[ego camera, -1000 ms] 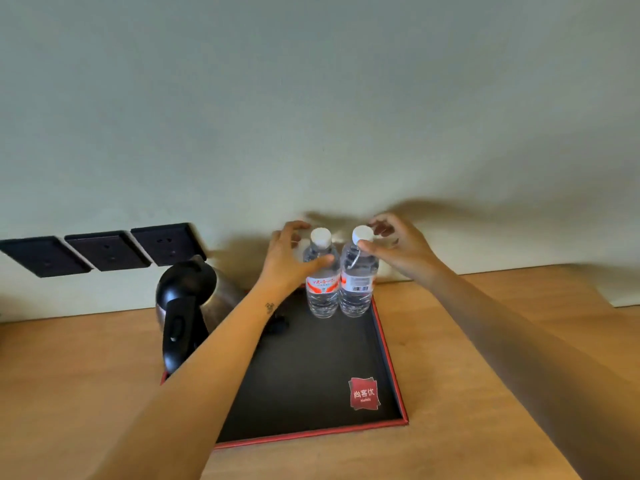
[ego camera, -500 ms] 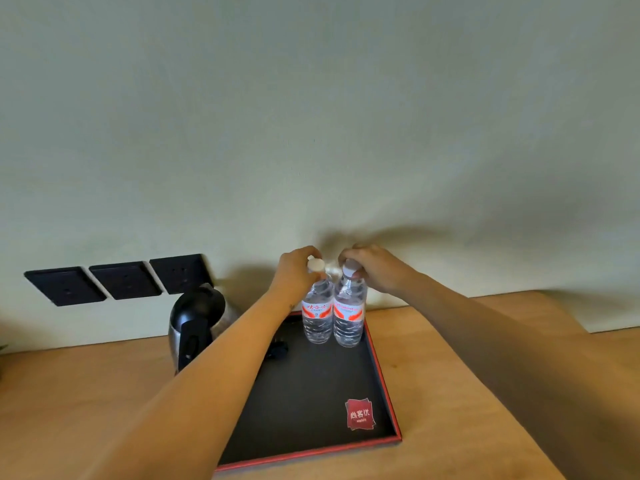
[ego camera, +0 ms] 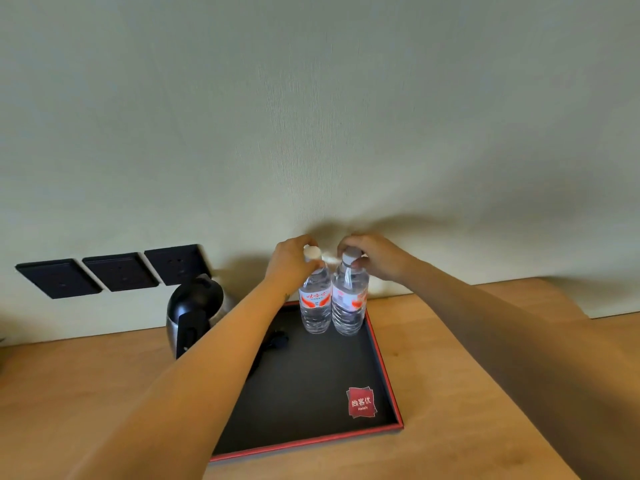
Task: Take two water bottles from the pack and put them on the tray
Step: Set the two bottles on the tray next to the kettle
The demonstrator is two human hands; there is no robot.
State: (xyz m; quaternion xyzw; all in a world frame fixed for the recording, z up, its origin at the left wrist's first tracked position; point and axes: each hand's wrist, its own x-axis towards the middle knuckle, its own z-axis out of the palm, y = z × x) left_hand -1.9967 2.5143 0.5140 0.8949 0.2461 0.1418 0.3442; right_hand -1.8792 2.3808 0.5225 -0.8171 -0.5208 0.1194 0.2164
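Two clear water bottles with red-and-white labels stand upright side by side at the far end of a black tray (ego camera: 311,386) with a red rim. My left hand (ego camera: 291,259) grips the white cap and neck of the left bottle (ego camera: 314,306). My right hand (ego camera: 372,256) is closed around the cap of the right bottle (ego camera: 349,306). Both bottles rest on the tray floor and touch each other. The pack is out of view.
A black and steel electric kettle (ego camera: 194,315) stands at the tray's far left corner, partly behind my left forearm. Three black wall sockets (ego camera: 114,271) sit on the wall behind it. A red logo sticker (ego camera: 361,402) marks the tray. The wooden counter (ego camera: 450,375) extends both sides.
Both hands went from loosely touching the bottle tops with spread fingers to closing down over the caps. The camera view tilted up, so the scene sits lower in the frame.
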